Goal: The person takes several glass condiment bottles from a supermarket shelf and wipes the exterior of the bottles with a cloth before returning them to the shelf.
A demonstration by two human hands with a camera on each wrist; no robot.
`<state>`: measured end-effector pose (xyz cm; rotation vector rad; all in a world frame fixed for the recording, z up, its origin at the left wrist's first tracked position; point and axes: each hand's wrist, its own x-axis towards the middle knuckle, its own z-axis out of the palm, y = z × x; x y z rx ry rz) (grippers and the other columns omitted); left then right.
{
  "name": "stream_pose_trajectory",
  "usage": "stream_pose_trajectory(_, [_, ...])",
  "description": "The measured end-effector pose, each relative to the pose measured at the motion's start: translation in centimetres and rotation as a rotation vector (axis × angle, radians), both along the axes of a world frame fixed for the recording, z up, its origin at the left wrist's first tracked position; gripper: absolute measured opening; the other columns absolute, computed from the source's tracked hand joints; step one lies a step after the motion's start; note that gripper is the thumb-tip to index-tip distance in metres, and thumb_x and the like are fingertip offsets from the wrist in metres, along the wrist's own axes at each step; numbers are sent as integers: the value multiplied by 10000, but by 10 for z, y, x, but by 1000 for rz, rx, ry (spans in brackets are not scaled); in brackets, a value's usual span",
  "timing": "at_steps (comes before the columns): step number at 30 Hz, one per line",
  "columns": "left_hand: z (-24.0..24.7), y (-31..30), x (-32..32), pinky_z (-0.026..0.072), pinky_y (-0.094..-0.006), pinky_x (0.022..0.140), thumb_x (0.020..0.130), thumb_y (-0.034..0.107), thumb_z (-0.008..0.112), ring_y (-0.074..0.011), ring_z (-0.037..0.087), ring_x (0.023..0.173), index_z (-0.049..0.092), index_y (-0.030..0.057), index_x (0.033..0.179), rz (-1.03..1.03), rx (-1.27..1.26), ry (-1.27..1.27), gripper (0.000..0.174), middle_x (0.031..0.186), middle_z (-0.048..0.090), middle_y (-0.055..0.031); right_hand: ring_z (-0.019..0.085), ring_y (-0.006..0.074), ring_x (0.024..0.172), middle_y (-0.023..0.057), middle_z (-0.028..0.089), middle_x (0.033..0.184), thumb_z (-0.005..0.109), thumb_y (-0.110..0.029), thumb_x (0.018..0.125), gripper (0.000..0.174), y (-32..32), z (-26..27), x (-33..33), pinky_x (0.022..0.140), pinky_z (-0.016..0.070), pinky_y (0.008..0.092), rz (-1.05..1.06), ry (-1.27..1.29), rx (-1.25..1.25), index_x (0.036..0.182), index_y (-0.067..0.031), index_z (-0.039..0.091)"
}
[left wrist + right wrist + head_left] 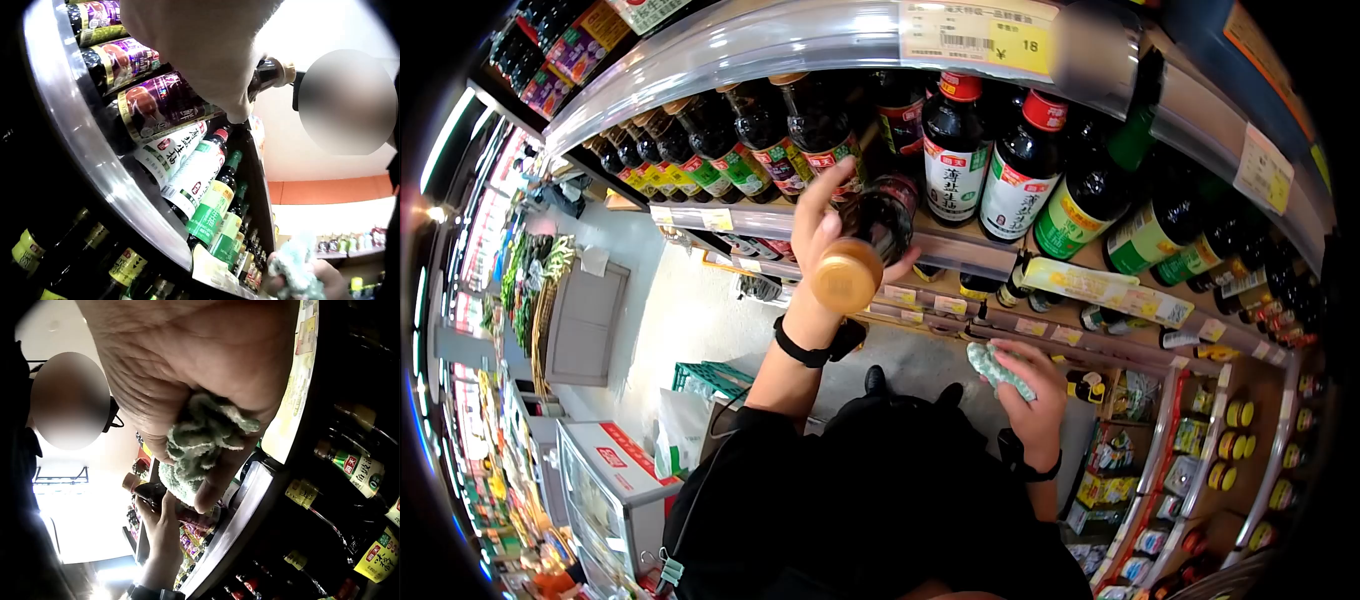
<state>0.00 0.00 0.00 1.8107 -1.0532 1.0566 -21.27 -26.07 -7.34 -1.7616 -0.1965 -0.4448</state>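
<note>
My left hand [808,238] grips a dark glass sauce bottle [882,225], its tan cap [847,277] tilted up toward the head camera. The bottle is at the front of the shelf, by a gap in the bottle row. In the right wrist view the fingers of the left hand [161,534] wrap the bottle [149,492] below its neck. Lower and to the right, my right hand [1038,395] holds a crumpled pale green cloth [997,368]. Seen close in the right wrist view, that cloth [203,440] is bunched between thumb and fingers.
Tan-capped bottles [750,150] line the shelf on the left. Red-capped bottles [956,150] and green-labelled bottles [1072,215] stand on the right. A price rail [830,40] curves overhead. Below the shelf edge [970,252] are lower shelves. A white freezer [605,480] stands lower left.
</note>
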Motion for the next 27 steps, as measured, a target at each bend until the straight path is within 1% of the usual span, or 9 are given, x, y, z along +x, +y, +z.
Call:
stream_pose_trajectory(3, [-25,-7,-10,536,-515,1138,765,244,1012,-371,666,1309,487,15,1530,-68,-176,365,956,1390,688,-244,784,347,1164,183,791,1308,723,62,856,412,-19,6,2,986,614,419,38,34,-38,1252,-15,809])
stream_pose_trajectory(6, [-14,-5,-8,506,-549,1202,807,225,982,-353,645,1368,484,41,1397,-237,-454,84,794,1361,683,-246,782,337,1154,177,792,1291,728,59,846,397,-19,7,12,989,608,414,80,34,-71,1229,-5,811])
stream_pose_trajectory(7, [3,-20,-12,594,-598,1111,915,358,895,-328,698,1157,464,14,1395,-276,-653,67,732,1241,599,-150,782,337,1154,177,792,1291,728,59,846,397,-20,7,16,989,608,414,90,34,-78,1229,-5,811])
stream_pose_trajectory(14, [14,18,-61,650,-479,900,874,447,859,-307,722,1004,490,-42,1436,-499,-949,747,832,1239,650,-194,775,336,1170,173,790,1288,719,71,822,413,-13,17,23,1009,598,412,131,45,-82,1218,-7,807])
stream_pose_trajectory(15, [11,15,-63,687,-489,812,852,328,923,-336,761,1010,325,80,1566,-625,-1035,790,964,1277,662,-238,774,338,1171,174,790,1285,718,72,818,414,-9,18,24,1009,598,413,128,39,-84,1215,-8,806])
stream_pose_trajectory(19, [-6,14,-77,682,-468,826,958,327,865,-317,767,988,277,167,1662,-766,-986,1150,930,1269,673,-215,777,344,1147,179,789,1280,719,61,828,393,14,31,22,992,605,414,111,49,-125,1207,-5,800])
stream_pose_trajectory(21, [-26,20,-79,663,-447,889,1094,417,700,-290,761,1060,238,115,1701,-846,-876,1220,820,1304,673,-204,776,346,1133,177,792,1272,711,45,854,385,24,42,26,979,610,413,116,19,-123,1224,-9,800])
stream_pose_trajectory(23, [-31,21,-82,670,-458,827,999,666,731,-301,762,987,313,66,1659,-718,-804,1308,985,1245,687,-203,772,324,1135,207,765,1316,692,13,913,367,34,47,27,986,627,410,91,48,-86,1266,12,791])
stream_pose_trajectory(27, [-51,44,-78,653,-466,874,1097,536,578,-309,770,1026,409,40,1616,-833,-743,1562,738,1221,718,-175,762,286,1154,204,750,1328,650,71,951,374,55,62,47,905,688,383,-2,3,-129,1306,38,764])
